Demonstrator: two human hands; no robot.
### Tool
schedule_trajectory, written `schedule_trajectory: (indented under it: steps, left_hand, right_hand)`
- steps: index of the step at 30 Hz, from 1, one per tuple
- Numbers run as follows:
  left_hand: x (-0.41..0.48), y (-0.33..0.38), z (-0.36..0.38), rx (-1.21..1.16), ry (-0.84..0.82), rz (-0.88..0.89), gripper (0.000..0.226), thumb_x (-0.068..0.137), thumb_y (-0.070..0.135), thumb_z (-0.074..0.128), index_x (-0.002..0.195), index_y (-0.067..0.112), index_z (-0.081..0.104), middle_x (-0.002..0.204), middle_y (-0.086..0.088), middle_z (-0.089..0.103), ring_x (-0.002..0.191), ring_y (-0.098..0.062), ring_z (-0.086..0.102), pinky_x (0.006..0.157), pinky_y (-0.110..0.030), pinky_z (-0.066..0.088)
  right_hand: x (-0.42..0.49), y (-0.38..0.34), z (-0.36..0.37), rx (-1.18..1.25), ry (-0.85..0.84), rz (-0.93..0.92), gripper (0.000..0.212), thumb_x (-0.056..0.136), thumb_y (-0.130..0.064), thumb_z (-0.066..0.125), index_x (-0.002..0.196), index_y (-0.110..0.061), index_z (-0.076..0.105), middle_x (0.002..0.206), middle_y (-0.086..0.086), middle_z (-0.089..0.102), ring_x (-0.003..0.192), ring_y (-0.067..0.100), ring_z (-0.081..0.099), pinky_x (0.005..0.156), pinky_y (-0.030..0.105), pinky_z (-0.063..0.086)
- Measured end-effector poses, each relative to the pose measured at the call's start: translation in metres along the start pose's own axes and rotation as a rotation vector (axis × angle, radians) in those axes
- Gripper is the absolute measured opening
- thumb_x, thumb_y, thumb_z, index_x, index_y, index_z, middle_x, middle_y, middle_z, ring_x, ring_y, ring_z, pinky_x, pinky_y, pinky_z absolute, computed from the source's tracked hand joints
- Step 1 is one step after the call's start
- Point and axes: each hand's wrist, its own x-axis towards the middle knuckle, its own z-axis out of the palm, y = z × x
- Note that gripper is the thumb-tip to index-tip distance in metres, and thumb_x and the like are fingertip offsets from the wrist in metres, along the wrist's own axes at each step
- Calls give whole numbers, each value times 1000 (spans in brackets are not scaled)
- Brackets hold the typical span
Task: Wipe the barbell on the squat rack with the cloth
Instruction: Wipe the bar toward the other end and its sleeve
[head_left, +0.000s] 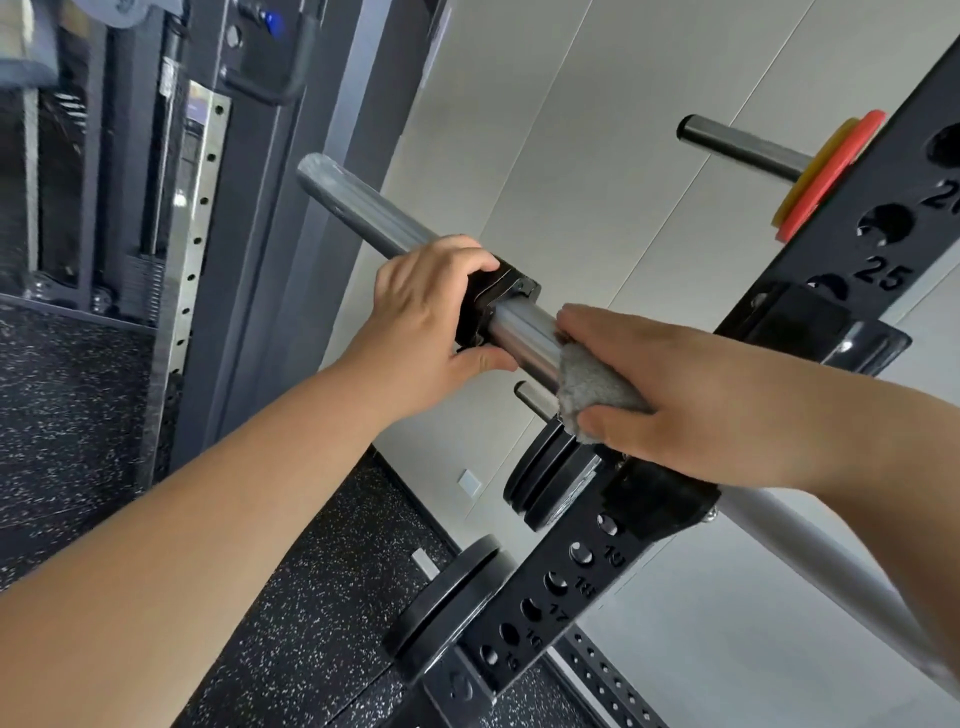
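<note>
Between our two grips the barbell (522, 335) shows a short shiny stretch. Our left grip (426, 322) clasps the black collar (501, 301) on the bar; our right grip (649, 384) squeezes the grey cloth (587, 389) around it, just above the squat rack (571, 603) upright.

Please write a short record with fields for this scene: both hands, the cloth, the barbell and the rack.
left grip: holds the black collar on the barbell
right grip: holds the grey cloth around the barbell sleeve
rack: black upright, numbered holes
plates: black, on the rack below the hands
</note>
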Motion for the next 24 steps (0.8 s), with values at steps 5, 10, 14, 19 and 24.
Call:
schedule_trajectory:
  steps: [5,10,14,19,24]
  left_hand:
    - [15,-2,-14,15,-157,-17,79,78,73,57,145,33,46,142,4,41,132,-23,42,113,-37,19]
    - [10,5,-17,-19,-121,-42,78,81,64,64,147,28,43,142,-1,40,133,-24,36,115,-38,23]
    - [3,6,-10,-12,-46,-55,74,83,66,59,142,24,46,141,-2,44,132,-24,39,111,-35,24]
    - [8,6,-10,24,-25,-50,72,81,72,57,141,32,56,147,0,43,137,-22,36,114,-33,16]
    - [5,16,-6,61,51,-143,75,85,75,54,150,38,49,154,-3,37,144,-24,28,118,-44,17]
  right_hand:
    - [15,-4,-11,-10,-144,254,74,93,-62,57,148,-20,33,120,-4,66,100,12,64,89,34,51]
    - [31,5,-10,-107,132,228,41,106,-52,38,100,-20,63,92,0,64,85,18,60,79,36,47]
    - [24,3,-16,-114,-113,157,37,102,-59,35,94,-26,51,73,-5,57,64,8,54,61,30,36]
    - [32,3,-4,-105,-17,174,35,106,-53,34,92,-24,47,74,-3,55,70,17,55,62,32,35]
    - [32,10,8,67,329,92,41,108,-46,31,102,-14,56,86,6,65,82,24,59,76,40,45]
